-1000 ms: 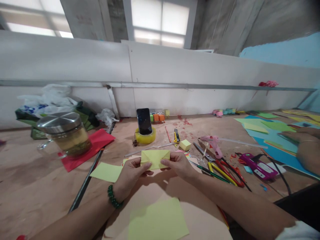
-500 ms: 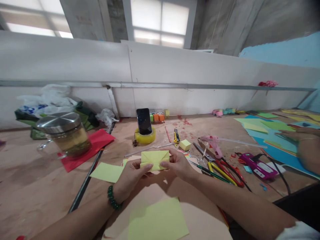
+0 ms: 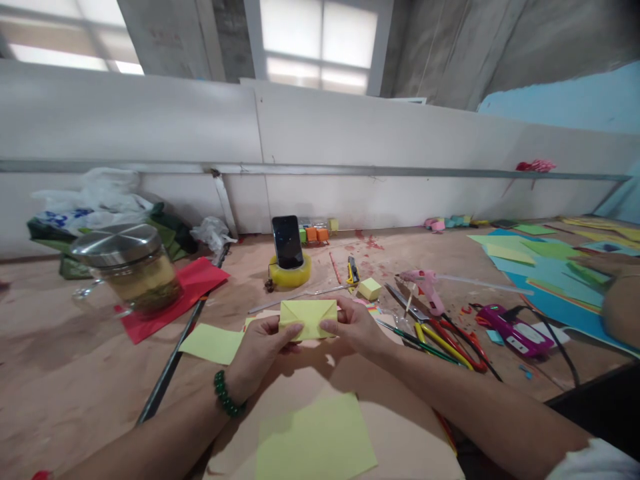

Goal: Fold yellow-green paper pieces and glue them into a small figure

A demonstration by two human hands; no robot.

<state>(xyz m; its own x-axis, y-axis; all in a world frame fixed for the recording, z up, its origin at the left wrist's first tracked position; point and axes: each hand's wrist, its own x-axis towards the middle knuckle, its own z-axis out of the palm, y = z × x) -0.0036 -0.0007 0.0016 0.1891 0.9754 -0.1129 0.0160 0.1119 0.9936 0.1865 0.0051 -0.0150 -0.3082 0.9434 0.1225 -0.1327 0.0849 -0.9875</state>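
1. Folded yellow paper [image 3: 309,316]: a small rectangle with diagonal creases, held above the table [image 3: 75,373] in front of me, between both my hands.
2. My left hand [image 3: 260,347]: fingers closed on the paper's left end, thumb pressed on its front face; green bead bracelet [image 3: 224,395] at the wrist.
3. My right hand [image 3: 353,327]: closed on the paper's right end, thumb on the front, fingers behind.
4. Flat yellow-green sheet [image 3: 315,440]: lay on a peach sheet just below my hands.
5. Second yellow-green sheet [image 3: 213,343]: lay left of my left hand.
6. Scissors [image 3: 445,337], pink glue gun [image 3: 425,285]: lay right of my hands.
7. Phone [image 3: 287,241]: stood upright in a yellow tape roll [image 3: 291,275], beyond the paper.
8. Lidded glass jar [image 3: 131,267]: stood far left.
9. Another person's arm [image 3: 620,307]: at the right edge, over coloured sheets.
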